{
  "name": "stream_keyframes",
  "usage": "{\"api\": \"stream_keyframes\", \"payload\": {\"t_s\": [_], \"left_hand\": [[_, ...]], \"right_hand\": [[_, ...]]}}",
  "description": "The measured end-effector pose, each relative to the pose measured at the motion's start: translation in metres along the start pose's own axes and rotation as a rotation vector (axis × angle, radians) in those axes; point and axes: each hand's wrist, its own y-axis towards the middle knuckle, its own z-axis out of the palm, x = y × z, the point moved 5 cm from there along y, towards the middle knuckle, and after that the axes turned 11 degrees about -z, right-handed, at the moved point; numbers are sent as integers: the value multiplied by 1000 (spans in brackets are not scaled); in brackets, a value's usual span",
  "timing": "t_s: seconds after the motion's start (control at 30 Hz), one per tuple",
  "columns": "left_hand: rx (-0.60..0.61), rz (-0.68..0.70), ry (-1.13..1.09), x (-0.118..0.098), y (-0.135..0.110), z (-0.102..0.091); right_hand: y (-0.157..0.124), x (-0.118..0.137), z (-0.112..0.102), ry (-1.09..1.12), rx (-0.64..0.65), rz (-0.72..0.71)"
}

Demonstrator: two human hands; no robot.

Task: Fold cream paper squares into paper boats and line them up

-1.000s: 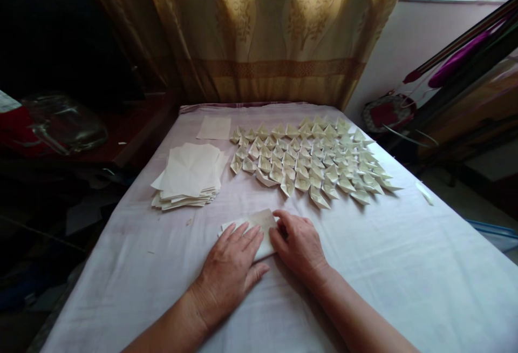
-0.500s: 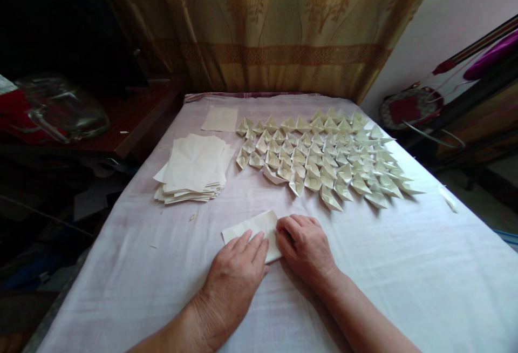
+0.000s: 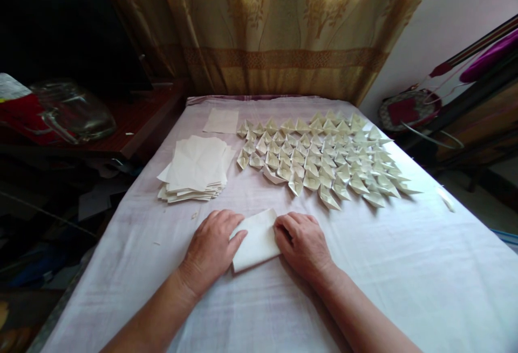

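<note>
A white sheet of paper [image 3: 256,242], folded into a flat rectangle, lies on the cloth between my hands. My left hand [image 3: 213,242] covers its left end, thumb over the top and fingers bent downward. At the right end, the curled fingers of my right hand [image 3: 304,242] grip the paper's edge; the fingertips are hidden. Beyond my left hand is a stack of loose white paper sheets [image 3: 197,164]. Many small folded paper boats [image 3: 311,153] stand in close rows past my right hand.
A single paper sheet [image 3: 221,121] lies behind the stack. The table is covered by a pale cloth [image 3: 259,315]. On a dark wooden cabinet [image 3: 140,126] at left stands a glass jar [image 3: 76,113]. A patterned curtain [image 3: 283,24] hangs behind; a small white scrap [image 3: 445,199] lies near the right edge.
My left hand has slid left across the folded paper, from lying flat on its middle to its left end, uncovering the middle. My right hand stays at the right edge.
</note>
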Motion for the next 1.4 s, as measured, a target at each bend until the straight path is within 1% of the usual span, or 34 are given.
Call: {"api": "stream_keyframes", "payload": {"t_s": [0.1, 0.23, 0.33, 0.43, 0.53, 0.6, 0.7, 0.8, 0.87, 1.0, 1.07, 1.1, 1.2, 1.23, 1.27, 1.33, 1.4], "left_hand": [[48, -122, 93, 4, 6, -3], [185, -225, 152, -3, 15, -7], [280, -260, 162, -6, 22, -8], [320, -268, 166, -8, 25, -8], [335, -304, 145, -6, 28, -7], [320, -314, 94, -4, 33, -5], [272, -295, 17, -2, 45, -3], [258, -275, -3, -1, 54, 1], [253, -266, -11, -1, 55, 2], [229, -267, -54, 2, 50, 3], [177, -236, -64, 3, 46, 4], [130, -201, -52, 4, 44, 3], [-56, -36, 35, -1, 35, 0], [-100, 32, 61, -5, 30, -1], [-122, 107, 75, -10, 25, 0], [-107, 251, 66, -21, 13, 4], [-57, 315, 62, -30, 3, 10]], "right_hand": [[0, 0, 0, 2, -2, -10], [0, 0, 0, 6, -18, -24], [-1, 1, -1, 6, -24, -20], [-1, 1, -1, 15, -32, -19], [-1, 0, -2, 25, -38, -16], [-1, -1, -2, 26, -43, -9], [-1, -3, -3, 26, -49, 8], [-1, -4, -4, 16, -51, 26], [-1, -4, -4, 3, -47, 32], [0, -3, -3, -10, -33, 27], [0, -2, -3, -10, -28, 22], [0, -2, -3, -9, -27, 20], [1, -1, -3, -7, -27, 18], [1, -1, -3, -6, -27, 19], [1, 0, -3, -5, -28, 20], [1, 0, -3, -1, -29, 23], [1, 0, -3, 4, -34, 24]]}}
